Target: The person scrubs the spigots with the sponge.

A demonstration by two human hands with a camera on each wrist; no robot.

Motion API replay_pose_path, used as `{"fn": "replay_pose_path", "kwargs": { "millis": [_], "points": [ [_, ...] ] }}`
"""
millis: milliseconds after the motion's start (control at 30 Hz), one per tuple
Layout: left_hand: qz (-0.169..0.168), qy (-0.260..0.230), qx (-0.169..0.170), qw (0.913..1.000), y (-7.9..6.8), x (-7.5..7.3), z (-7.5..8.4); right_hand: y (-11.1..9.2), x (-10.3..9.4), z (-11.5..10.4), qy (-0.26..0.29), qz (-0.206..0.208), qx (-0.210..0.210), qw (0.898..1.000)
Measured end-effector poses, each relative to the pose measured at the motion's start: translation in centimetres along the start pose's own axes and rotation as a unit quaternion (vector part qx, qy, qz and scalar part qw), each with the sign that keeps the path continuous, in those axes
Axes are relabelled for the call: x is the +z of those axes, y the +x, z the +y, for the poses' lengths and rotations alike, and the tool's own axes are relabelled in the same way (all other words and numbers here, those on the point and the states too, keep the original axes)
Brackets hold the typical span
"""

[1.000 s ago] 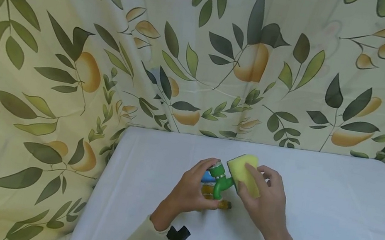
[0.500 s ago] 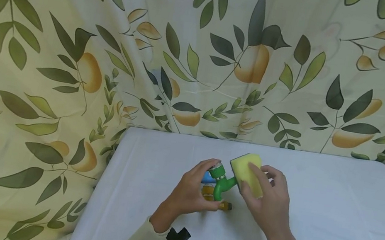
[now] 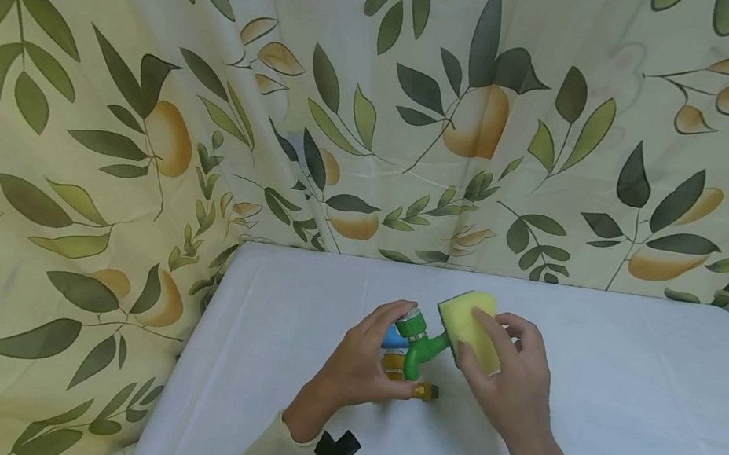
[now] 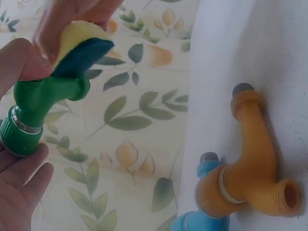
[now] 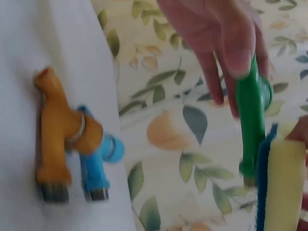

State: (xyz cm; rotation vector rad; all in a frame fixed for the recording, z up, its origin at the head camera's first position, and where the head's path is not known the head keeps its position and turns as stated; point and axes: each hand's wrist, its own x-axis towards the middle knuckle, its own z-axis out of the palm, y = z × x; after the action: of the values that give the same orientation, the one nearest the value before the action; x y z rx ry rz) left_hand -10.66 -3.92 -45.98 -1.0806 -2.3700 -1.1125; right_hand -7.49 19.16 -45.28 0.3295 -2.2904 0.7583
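A green plastic tap (image 3: 418, 354) is held up over the table by my left hand (image 3: 354, 361), thumb at the spout and fingers at the ribbed knob. My right hand (image 3: 515, 383) pinches a yellow sponge (image 3: 472, 328) with a dark scouring side. That scouring side (image 4: 82, 57) faces the tap and lies against or very near its pipe end; actual contact is hard to tell. In the right wrist view the sponge (image 5: 285, 185) stands beside the tap's threaded end, and part of the right hand is cut off.
An orange tap (image 4: 250, 154) and a blue tap (image 4: 204, 219) lie on the white table (image 3: 631, 397), beneath and behind the left hand in the head view. A leaf-patterned curtain (image 3: 328, 94) hangs behind the table and along its left side.
The right hand and sponge have shifted slightly to the right, showing more of the green tap's pipe end. The left hand and tap have stayed nearly still.
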Motion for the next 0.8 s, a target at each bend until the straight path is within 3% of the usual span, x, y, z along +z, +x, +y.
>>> {"fn": "replay_pose_path", "kwargs": {
  "millis": [233,467,667,733,800],
  "points": [
    [0.000,0.012,0.016,0.9998,0.2,0.4,0.1,-0.7,0.5,-1.6,0.047,-0.024,-0.087,0.995],
    [0.000,0.019,0.018,0.9997,0.1,0.2,-0.1,-0.1,0.2,-0.6,0.015,0.000,-0.009,1.000],
    [-0.001,-0.002,0.017,0.9999,0.2,0.1,0.1,-0.4,0.0,-1.8,0.057,-0.028,-0.093,0.994],
    [-0.002,-0.011,0.018,0.9998,0.3,0.0,0.2,-0.3,-0.1,-1.8,0.058,-0.022,-0.096,0.993],
    [-0.003,-0.021,0.018,0.9996,0.3,-0.2,0.3,-0.2,-0.1,-1.6,0.054,-0.011,-0.072,0.996]
  ]
}}
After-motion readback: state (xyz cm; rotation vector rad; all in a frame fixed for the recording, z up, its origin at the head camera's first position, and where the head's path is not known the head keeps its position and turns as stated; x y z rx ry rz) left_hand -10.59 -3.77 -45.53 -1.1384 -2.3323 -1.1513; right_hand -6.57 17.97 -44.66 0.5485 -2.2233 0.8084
